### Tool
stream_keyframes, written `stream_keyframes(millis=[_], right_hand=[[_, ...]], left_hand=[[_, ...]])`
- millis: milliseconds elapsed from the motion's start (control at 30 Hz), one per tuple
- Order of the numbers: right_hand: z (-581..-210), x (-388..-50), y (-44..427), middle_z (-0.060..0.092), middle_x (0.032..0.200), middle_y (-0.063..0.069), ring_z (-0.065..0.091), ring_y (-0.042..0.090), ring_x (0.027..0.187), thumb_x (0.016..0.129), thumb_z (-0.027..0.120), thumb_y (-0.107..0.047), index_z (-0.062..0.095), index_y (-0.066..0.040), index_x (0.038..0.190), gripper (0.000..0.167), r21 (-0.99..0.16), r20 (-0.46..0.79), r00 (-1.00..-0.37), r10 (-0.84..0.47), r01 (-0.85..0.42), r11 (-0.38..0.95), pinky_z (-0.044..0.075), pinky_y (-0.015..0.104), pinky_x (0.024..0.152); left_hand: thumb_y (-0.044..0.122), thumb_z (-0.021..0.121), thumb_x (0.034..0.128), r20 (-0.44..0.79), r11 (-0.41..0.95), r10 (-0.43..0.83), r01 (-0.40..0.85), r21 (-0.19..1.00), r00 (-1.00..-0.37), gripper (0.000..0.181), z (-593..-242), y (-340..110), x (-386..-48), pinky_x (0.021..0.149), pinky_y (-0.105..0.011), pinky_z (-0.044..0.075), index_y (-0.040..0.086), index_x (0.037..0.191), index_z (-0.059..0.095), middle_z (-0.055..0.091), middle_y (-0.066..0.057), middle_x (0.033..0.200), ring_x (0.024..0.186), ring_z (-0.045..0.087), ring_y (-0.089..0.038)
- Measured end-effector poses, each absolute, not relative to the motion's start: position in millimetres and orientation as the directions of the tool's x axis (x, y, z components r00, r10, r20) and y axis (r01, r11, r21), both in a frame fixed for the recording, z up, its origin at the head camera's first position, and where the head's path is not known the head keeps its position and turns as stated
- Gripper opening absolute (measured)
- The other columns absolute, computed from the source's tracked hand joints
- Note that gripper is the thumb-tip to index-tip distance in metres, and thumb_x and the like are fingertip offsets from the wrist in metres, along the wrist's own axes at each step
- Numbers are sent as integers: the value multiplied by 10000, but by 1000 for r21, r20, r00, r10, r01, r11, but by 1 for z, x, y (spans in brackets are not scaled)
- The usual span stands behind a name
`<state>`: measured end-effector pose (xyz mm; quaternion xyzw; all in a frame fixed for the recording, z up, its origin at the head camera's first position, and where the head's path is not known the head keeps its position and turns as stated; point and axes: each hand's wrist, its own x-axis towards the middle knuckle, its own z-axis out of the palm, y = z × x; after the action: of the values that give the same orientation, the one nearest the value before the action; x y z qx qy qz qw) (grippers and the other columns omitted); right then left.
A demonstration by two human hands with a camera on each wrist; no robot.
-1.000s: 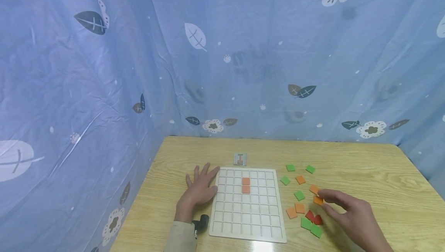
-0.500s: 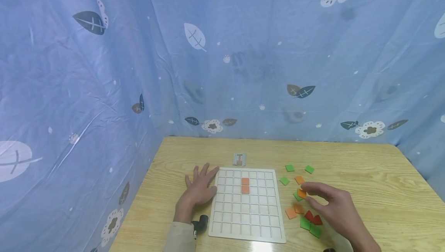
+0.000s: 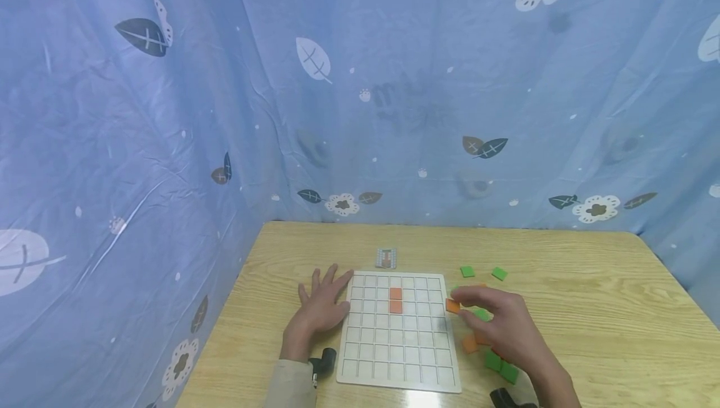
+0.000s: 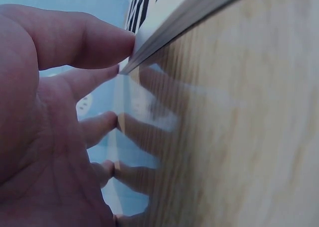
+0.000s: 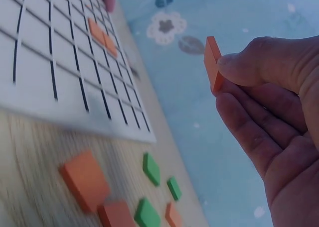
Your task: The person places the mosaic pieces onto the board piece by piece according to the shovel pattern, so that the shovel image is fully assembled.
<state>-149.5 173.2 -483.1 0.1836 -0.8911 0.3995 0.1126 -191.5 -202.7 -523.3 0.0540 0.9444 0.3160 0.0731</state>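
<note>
The left hand lies with its back upward, fingers straight and fanned, thumb pointing inward; a pale sleeve ends near the wrist. The right hand is well apart, its forearm slanting inward, thumb and fingertips meeting in a pinch.

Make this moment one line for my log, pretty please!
left hand: touching edge of grid board | right hand: pinching orange tile | on board: two orange tiles

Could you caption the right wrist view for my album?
The right hand pinches a thin, square orange tile near a white grid-lined board.
</note>
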Motion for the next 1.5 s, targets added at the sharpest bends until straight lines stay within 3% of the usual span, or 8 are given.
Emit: stream_keyframes(millis=[167, 400, 567, 1033, 1500], right_hand=[[-482, -155, 157, 824, 1134, -149, 774, 73, 1071, 885, 891, -81, 839, -271, 1169, 346, -651, 390, -876, -284, -481, 588, 657, 324, 873], [-484, -161, 137, 836, 1101, -115, 782, 61, 1050, 851, 878, 4, 843, -175, 1147, 348, -666, 408, -849, -337, -529, 526, 671, 333, 893], [-487, -164, 126, 836, 1096, -116, 788, 80, 1043, 838, 873, 34, 839, -174, 1149, 376, -660, 418, -835, -358, -550, 512, 663, 329, 900], [-516, -170, 99, 829, 1140, -73, 784, 122, 1069, 900, 819, 5, 830, -140, 1167, 304, -771, 285, -865, -412, -463, 438, 666, 356, 947], [-534, -175, 85, 844, 1131, -17, 802, 178, 1071, 876, 826, 36, 845, -125, 1154, 321, -723, 332, -818, -471, -541, 429, 665, 373, 950]], left_hand=[[164, 601, 925, -101, 799, 145, 56, 599, -984, 736, -523, -203, -191, 1231, -872, -79, 213, 1654, 508, 251, -195, 1811, 1675, 27, -568], [156, 603, 918, -96, 800, 142, 57, 597, -985, 742, -525, -203, -192, 1232, -872, -79, 219, 1652, 513, 255, -193, 1810, 1675, 31, -568], [152, 606, 917, -94, 795, 142, 57, 604, -985, 737, -525, -202, -192, 1227, -876, -84, 212, 1646, 521, 259, -198, 1808, 1672, 30, -574], [150, 597, 911, -87, 793, 153, 70, 605, -984, 746, -524, -203, -192, 1224, -883, -74, 208, 1650, 515, 260, -203, 1806, 1669, 36, -580], [163, 585, 920, -96, 794, 154, 65, 605, -983, 741, -522, -203, -191, 1228, -878, -78, 206, 1655, 506, 249, -200, 1810, 1672, 27, -575]])
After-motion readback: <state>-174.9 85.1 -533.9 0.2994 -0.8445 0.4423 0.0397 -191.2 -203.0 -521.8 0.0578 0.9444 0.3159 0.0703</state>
